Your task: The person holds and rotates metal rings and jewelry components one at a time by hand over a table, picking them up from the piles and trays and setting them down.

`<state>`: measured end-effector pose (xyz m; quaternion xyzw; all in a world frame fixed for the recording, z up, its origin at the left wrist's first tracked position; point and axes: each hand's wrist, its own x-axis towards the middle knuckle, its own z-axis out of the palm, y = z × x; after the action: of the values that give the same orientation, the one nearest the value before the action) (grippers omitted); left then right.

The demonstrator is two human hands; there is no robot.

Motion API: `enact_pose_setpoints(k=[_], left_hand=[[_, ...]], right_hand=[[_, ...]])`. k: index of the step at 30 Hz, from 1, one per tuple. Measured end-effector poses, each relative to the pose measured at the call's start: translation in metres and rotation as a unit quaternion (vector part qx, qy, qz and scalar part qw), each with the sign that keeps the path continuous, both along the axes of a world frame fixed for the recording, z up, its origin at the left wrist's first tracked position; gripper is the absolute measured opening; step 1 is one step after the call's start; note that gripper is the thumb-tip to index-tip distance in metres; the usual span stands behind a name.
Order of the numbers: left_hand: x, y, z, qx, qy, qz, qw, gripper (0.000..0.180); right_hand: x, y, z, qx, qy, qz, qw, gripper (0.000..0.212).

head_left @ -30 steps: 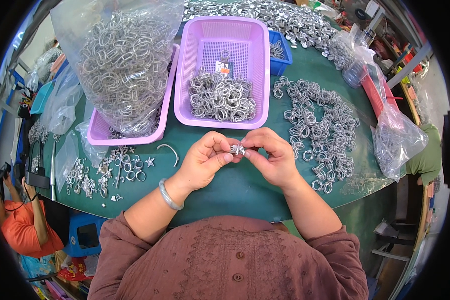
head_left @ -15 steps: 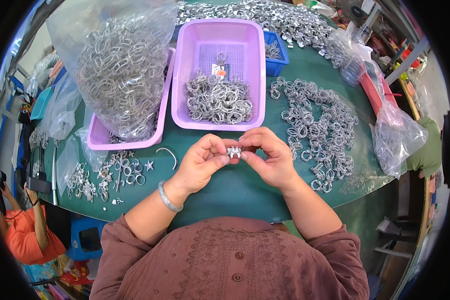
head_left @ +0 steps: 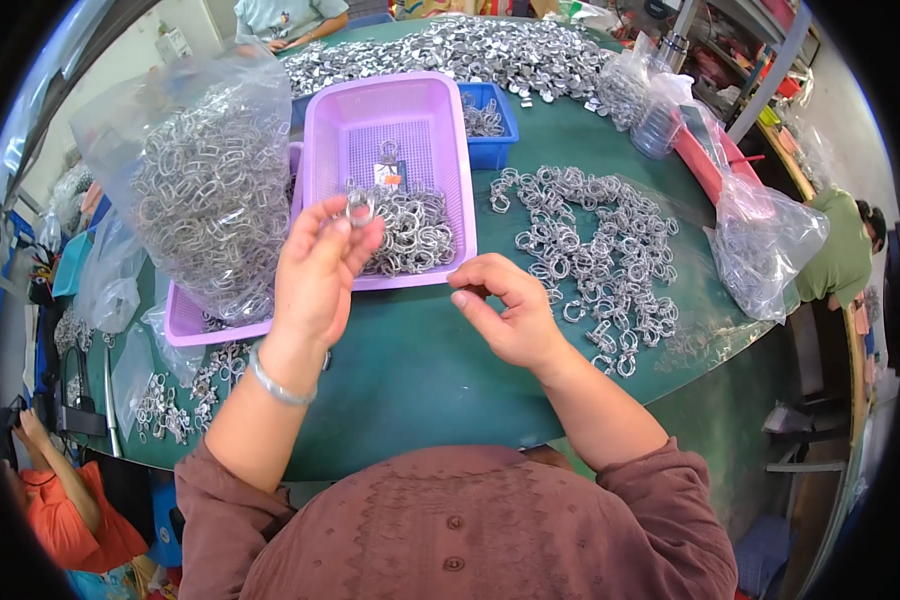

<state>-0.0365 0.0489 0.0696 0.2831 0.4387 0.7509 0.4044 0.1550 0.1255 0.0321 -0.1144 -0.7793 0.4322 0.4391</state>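
Observation:
My left hand (head_left: 315, 270) is raised over the near left part of the purple basket (head_left: 460, 180), pinching a silvery metal ring (head_left: 360, 214) between thumb and fingers. Beneath and beside it in the basket lies a heap of similar rings (head_left: 417, 235), with a small tag (head_left: 388, 174) at its far side. My right hand (head_left: 510, 312) hovers just off the basket's near right corner. Its thumb and forefinger are curved with a gap between them, and nothing shows there. To its right, many metal rings (head_left: 610, 250) are spread on the green table (head_left: 400, 400).
A big clear bag of rings (head_left: 210, 190) stands in another purple basket (head_left: 200, 328) at left. A blue bin (head_left: 505, 150) and a long pile of metal pieces (head_left: 450, 50) lie beyond. A bagged bundle (head_left: 765, 250) hangs at the right edge. Other people are nearby.
Both hands were together over the table, holding a metal ring. They have parted: my left hand has risen with a ring to the basket, and my right stays near its corner. The view has shifted.

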Motion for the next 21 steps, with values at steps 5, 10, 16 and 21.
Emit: enact_pose_setpoints(k=[5,10,16,21], left_hand=[[-0.02,0.031,0.011,-0.017,0.392,0.044,0.919,0.048],[-0.023,0.026,0.031,-0.09,0.772,-0.066,0.626,0.077],[-0.021,0.03,0.03,-0.096,0.803,-0.09,0.581,0.069],[-0.023,0.039,0.033,-0.123,0.809,-0.118,0.563,0.049]], right_hand=[[0.007,0.001,0.019,0.017,0.011,-0.025,0.999,0.015],[0.037,0.01,0.029,0.049,0.008,-0.051,0.997,0.015],[0.083,0.02,0.039,0.08,-0.039,-0.133,0.987,0.015],[0.12,0.042,0.034,0.053,-0.035,-0.2,0.978,0.013]])
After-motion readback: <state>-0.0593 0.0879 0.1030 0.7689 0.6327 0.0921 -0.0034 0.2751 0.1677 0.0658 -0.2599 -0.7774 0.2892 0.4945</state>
